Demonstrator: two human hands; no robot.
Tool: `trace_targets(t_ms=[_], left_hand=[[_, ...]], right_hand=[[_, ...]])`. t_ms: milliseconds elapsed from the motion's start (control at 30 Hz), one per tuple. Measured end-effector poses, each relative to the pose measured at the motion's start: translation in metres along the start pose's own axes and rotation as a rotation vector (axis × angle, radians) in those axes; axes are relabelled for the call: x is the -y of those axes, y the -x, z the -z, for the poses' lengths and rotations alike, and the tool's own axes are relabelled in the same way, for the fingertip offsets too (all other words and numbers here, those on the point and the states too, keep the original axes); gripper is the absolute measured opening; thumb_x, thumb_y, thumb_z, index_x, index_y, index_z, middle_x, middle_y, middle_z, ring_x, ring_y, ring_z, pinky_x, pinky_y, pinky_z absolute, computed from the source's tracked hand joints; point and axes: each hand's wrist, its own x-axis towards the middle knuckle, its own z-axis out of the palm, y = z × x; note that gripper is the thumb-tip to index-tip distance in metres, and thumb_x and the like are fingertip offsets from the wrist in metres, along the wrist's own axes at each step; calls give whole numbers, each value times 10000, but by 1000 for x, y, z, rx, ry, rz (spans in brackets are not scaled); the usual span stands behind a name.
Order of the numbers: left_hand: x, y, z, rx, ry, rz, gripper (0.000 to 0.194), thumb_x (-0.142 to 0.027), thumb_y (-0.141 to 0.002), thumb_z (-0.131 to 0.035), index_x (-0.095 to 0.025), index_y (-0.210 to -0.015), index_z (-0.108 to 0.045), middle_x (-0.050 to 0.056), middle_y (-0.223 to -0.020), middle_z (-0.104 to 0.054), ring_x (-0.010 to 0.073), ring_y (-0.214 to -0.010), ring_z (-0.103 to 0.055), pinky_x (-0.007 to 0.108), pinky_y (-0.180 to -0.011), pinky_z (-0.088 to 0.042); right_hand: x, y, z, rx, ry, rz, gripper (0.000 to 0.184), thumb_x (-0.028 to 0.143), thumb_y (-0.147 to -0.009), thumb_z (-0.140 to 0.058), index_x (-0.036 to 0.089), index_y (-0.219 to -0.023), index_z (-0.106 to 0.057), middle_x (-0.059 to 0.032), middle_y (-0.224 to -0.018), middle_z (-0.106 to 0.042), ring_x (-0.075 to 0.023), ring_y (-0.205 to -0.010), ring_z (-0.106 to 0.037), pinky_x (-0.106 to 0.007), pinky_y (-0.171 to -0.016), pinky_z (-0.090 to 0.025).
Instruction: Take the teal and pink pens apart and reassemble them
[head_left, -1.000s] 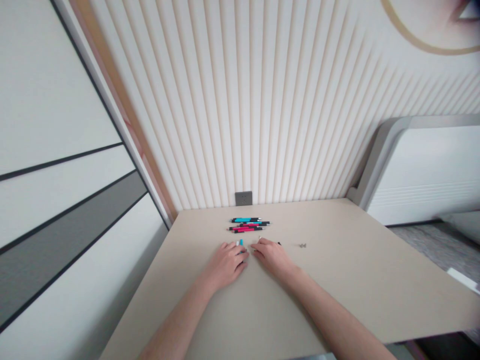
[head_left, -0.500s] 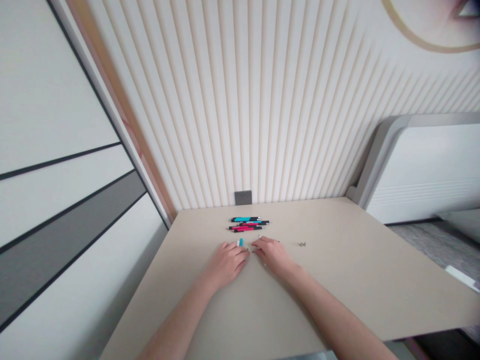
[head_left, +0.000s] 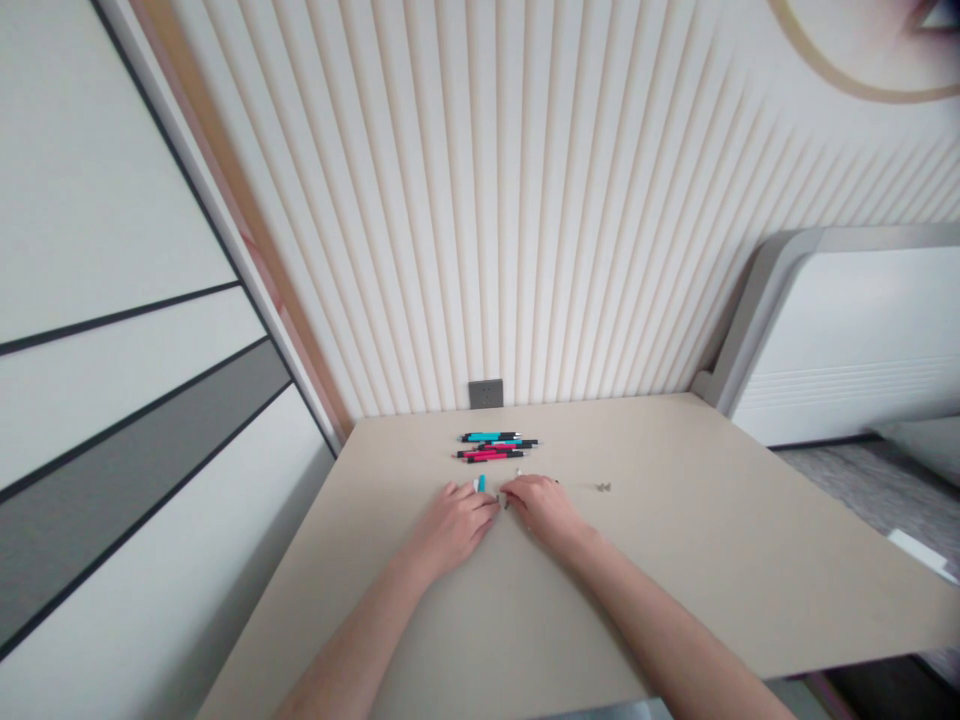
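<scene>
My left hand rests low over the table with its fingers bent together, the tips at a tiny dark-and-light piece too small to name. Facing it from the right, my right hand is closed in a pinch, its fingertips almost meeting the left ones. Whatever the two hands hold is mostly hidden by the fingers. Just beyond the left fingers lies a blue piece with a white one beside it. A small white bit shows past the right knuckles.
Several blue-and-black and red-and-black pens lie in a loose pile further back on the beige table. Small metallic pieces sit to the right. A dark wall socket is behind, a white cabinet at left.
Both hands stay nearly in place. The right fingertips have drawn slightly closer to the left ones; the pens and loose pieces lie as before.
</scene>
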Motion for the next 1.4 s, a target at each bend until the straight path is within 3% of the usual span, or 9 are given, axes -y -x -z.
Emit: trace_targets(t_ms=[233,400,600,667,767,1000,1133,1267,1400], left_hand=[[1,0,-5,-4,-29,-18,270,-187,-962,-435,-236,-1157,-616,51,-1098,-672,214,-1014,-561,347,-812,-391],[2,0,-6,2,-36,-3,262,-196,-963,-443,-235,-1160,-612,54,-1081,-661,215,-994,-572,347,-810,-407],[-2,-1,-1,-6,5,-13,259,-264,-950,-499,-256,-1193,-591,59,-1160,-626,235,-1067,-559,365,-846,-410],[-2,0,-1,-21,20,-6,278,-282,-939,-520,-255,-1208,-582,64,-1170,-620,244,-1076,-556,378,-860,-412],[2,2,-4,-33,39,5,316,-300,-929,-537,-256,-1241,-565,71,-1169,-617,251,-1074,-559,396,-880,-425],[16,6,-21,-37,99,-3,216,-290,-936,-539,-232,-1118,-639,67,-1104,-609,221,-1047,-588,375,-920,-479],[19,4,-28,-66,128,-7,181,-287,-922,-568,-218,-1067,-652,61,-1068,-601,205,-1009,-599,365,-918,-498],[20,3,-30,-55,106,-11,154,-273,-907,-592,-206,-1032,-652,56,-1056,-600,198,-995,-598,350,-906,-500],[19,2,-27,-37,64,-6,170,-284,-896,-608,-203,-1039,-651,57,-1058,-617,213,-994,-602,362,-888,-490]], right_hand=[[0,-3,-7,-73,-83,37,268,172,-932,-443,232,-1021,-689,-44,-989,-711,-175,-929,-641,-230,-803,-426],[-7,-6,-9,-201,-282,20,224,232,-917,-486,200,-952,-705,-49,-944,-714,-170,-861,-639,-237,-789,-434],[-29,-10,5,-368,-627,-246,420,439,-910,-439,147,-770,-705,-54,-755,-700,-172,-672,-605,-260,-641,-434],[-41,-9,11,-365,-733,-330,442,450,-901,-420,128,-844,-717,-66,-813,-702,-159,-637,-586,-261,-599,-434],[-60,-4,17,-306,-828,-401,382,327,-861,-451,118,-1086,-679,-66,-922,-697,-126,-606,-567,-244,-557,-444],[-84,6,20,-217,-561,-405,417,154,-821,-457,87,-1202,-612,-79,-886,-718,-137,-704,-659,-232,-629,-504],[-83,7,23,-245,-406,-437,364,141,-808,-496,110,-1130,-664,-84,-855,-731,-179,-791,-674,-273,-749,-485],[-79,8,24,-236,-265,-475,294,161,-810,-518,150,-1024,-718,-109,-993,-730,-224,-964,-658,-291,-852,-443],[-74,8,21,-202,-176,-494,302,166,-818,-514,180,-1041,-718,-107,-1040,-724,-226,-1029,-642,-277,-883,-419]])
